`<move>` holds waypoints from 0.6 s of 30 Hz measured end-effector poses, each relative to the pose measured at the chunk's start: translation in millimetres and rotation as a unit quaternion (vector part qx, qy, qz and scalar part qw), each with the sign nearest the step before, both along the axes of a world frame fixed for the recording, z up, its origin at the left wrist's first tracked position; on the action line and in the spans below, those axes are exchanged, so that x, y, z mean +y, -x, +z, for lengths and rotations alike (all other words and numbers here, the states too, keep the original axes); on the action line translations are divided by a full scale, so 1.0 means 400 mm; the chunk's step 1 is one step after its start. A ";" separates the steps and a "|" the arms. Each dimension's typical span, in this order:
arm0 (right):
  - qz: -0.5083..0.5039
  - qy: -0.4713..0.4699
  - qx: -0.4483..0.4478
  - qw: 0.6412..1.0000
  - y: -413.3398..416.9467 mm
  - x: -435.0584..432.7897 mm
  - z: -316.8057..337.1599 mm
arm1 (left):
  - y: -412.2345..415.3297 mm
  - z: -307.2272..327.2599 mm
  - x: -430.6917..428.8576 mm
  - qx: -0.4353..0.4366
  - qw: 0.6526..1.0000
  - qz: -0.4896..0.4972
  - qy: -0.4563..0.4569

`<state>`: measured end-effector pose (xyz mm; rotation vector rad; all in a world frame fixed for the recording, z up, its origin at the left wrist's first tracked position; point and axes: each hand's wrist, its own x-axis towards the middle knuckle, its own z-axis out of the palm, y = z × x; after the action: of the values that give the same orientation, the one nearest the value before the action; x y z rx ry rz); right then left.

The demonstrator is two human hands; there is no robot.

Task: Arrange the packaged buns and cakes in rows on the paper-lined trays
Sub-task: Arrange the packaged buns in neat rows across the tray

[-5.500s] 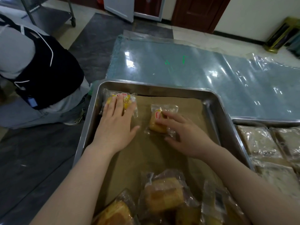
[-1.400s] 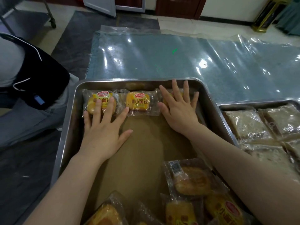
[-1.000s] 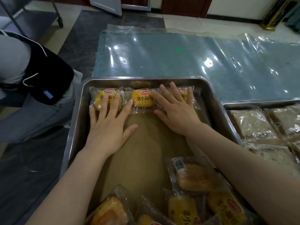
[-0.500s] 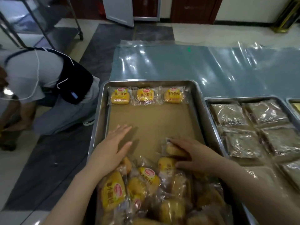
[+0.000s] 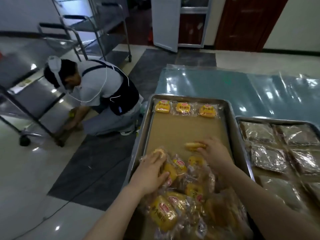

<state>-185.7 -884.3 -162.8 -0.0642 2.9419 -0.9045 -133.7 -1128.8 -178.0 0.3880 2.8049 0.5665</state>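
One bun [image 5: 191, 146], gripped by right hand [image 5: 216, 154]

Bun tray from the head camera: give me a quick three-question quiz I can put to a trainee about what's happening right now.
1. True or false: three packaged buns lie in one row along the far edge of the tray.
2. The right hand grips: A) a lone bun over bare paper; B) a cake from the neighbouring tray; C) nothing.
3. Fill in: the left hand grips an outer bun on the ___ side of the loose pile.

Key: 1 true; 2 A; 3 left.
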 end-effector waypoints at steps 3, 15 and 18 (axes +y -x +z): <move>-0.018 0.131 0.002 0.991 -0.039 -0.034 0.046 | -0.030 0.007 0.017 0.039 0.998 0.026 -0.035; -0.017 0.394 -0.066 0.916 -0.119 -0.047 0.182 | -0.053 0.167 0.083 -0.027 0.834 0.265 -0.484; -0.042 0.491 -0.121 0.862 -0.129 -0.054 0.185 | -0.061 0.192 0.080 -0.016 0.814 0.288 -0.503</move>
<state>-134.3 -905.9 -88.7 0.1223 1.9746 -2.1215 -109.4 -1096.8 -101.3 -0.3418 2.2779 2.1490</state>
